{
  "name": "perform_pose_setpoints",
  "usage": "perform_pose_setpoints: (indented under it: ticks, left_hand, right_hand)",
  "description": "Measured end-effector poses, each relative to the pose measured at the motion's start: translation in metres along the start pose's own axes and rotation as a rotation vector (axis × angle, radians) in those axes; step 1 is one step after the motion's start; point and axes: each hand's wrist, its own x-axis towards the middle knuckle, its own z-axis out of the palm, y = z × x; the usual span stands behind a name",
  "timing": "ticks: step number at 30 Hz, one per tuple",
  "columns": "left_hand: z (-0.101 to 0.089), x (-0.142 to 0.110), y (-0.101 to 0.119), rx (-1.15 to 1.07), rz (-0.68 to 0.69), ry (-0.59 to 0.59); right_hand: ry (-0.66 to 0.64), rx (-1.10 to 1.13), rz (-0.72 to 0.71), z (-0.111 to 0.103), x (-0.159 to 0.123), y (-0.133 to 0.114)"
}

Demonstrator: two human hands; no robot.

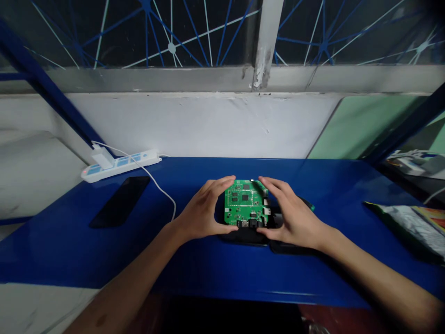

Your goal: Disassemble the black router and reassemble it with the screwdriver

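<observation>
A green circuit board [245,202] with chips and metal ports is held level over a black plastic case part [245,236] near the middle of the blue table. My left hand [205,208] grips its left side, thumb at the near edge and fingers at the far corner. My right hand [292,213] holds the right side the same way. Beneath my right hand lies a second black part [295,249], mostly hidden. The tip of a green and black object [309,204] shows behind that hand. Whether the board touches the case below, I cannot tell.
A dark phone-like slab [120,202] lies on the blue table [208,273] at left. Behind it, a white power strip [121,164] holds a charger [102,157] with a trailing white cable [156,183]. A shiny packet [410,227] lies at the right.
</observation>
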Motion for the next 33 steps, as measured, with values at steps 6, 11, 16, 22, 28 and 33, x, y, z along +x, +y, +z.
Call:
perform_pose_setpoints:
  ticks: [6, 11, 16, 22, 28, 33]
  left_hand:
    - [-0.0001, -0.0008, 0.0003, -0.001, -0.012, -0.013]
    - [-0.0006, -0.0011, 0.0015, 0.005, -0.012, -0.013]
    - [-0.0004, -0.0008, 0.0014, -0.004, -0.015, -0.016]
    - [-0.0001, -0.0013, 0.0001, 0.008, -0.012, -0.019]
    - [0.0014, -0.0032, -0.0018, 0.020, 0.017, -0.007]
    - [0.0020, -0.0045, -0.0012, 0.048, 0.050, 0.012]
  right_hand:
    - [0.000, 0.015, 0.003, 0.0010, 0.0002, 0.0011]
    - [0.002, 0.014, 0.001, 0.0005, -0.0003, 0.0009]
    - [-0.001, 0.028, 0.002, 0.0012, -0.0009, 0.0023]
    - [-0.004, 0.031, 0.003, 0.0018, -0.0009, 0.0025]
    - [-0.005, 0.027, -0.004, 0.0013, -0.0009, 0.0010]
    - [0.005, 0.029, -0.019, 0.0013, -0.0009, 0.0008]
